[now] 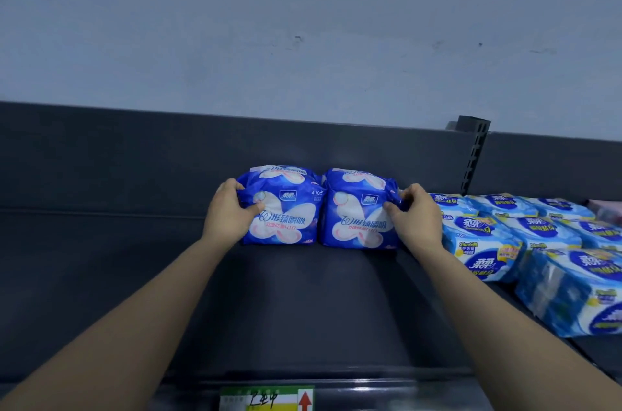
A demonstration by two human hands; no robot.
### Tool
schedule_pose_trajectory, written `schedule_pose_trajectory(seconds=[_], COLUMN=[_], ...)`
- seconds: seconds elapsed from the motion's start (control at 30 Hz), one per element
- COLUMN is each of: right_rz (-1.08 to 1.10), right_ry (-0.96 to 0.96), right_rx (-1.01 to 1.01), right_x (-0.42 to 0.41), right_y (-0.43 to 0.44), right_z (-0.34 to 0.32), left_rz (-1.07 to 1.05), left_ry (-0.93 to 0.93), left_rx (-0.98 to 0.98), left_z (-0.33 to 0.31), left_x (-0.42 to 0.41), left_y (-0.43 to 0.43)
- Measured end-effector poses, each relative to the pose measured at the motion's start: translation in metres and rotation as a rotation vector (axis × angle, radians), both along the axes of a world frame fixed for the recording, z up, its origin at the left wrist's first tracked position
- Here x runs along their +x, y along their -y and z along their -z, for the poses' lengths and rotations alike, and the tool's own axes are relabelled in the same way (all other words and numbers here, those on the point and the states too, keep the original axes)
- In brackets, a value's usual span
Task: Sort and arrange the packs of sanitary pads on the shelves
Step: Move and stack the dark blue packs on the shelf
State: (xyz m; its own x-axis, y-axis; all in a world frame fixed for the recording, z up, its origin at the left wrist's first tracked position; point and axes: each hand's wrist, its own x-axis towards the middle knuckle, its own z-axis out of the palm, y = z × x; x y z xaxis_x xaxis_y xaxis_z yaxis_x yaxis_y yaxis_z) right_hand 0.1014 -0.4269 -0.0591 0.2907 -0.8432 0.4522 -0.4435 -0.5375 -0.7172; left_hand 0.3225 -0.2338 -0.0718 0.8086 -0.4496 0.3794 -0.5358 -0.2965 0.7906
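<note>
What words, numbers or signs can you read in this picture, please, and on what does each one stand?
"410": left dark blue pack, upper right corner.
"形臻瞬吸": large print on that pack and on the right dark blue pack.
"24cm日用": light blue pack, on its front.
Shelf-edge label: a red upward arrow; the handwriting is unreadable.
Brand logos and smaller print: too blurred to read.

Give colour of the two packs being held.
Left pack and right pack: deep blue with white butterfly shape; head view.

Head camera: single wide-angle view.
It faces the shelf front-on from close range, looking slightly down; the wall fills the upper third.
</note>
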Motion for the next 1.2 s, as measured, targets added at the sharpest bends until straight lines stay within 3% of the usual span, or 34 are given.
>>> schedule_pose_trajectory(seconds=[0.13, 0.23, 0.43, 0.67, 0.83, 1.2], right_rz=[-0.017, 0.002, -0.131, -0.429, -0.659, -1.156], right_ry=[-0.162, -0.238, -0.266, -0.321, -0.49, -0.555], right_rx=[-0.042, -0.236, -0.402, -0.407, -0.357, -0.514], right_x=[0.004, 0.009, 0.025, 0.043, 0.047, 0.03], right_y=[-0.012, -0.028, -0.062, -0.117, -0.167, -0.333], right_z=[0.0, 0.003, 0.001, 0.003, 0.008, 0.003], left_rz=[0.032, 0.078, 0.032, -0.167, -0.337, -0.772], left_ry=[0.059, 0.078, 0.201, 0.276, 0.31, 0.183], left_rx=[0.133, 0.194, 0.421, 0.648, 0.737, 1.013], left_z=[-0.004, -0.006, -0.016, -0.021, -0.018, -0.02], left_x=[-0.006, -0.009, -0.015, -0.037, -0.071, -0.202], left_y=[-0.008, -0.018, -0.053, -0.137, -0.21, -0.395])
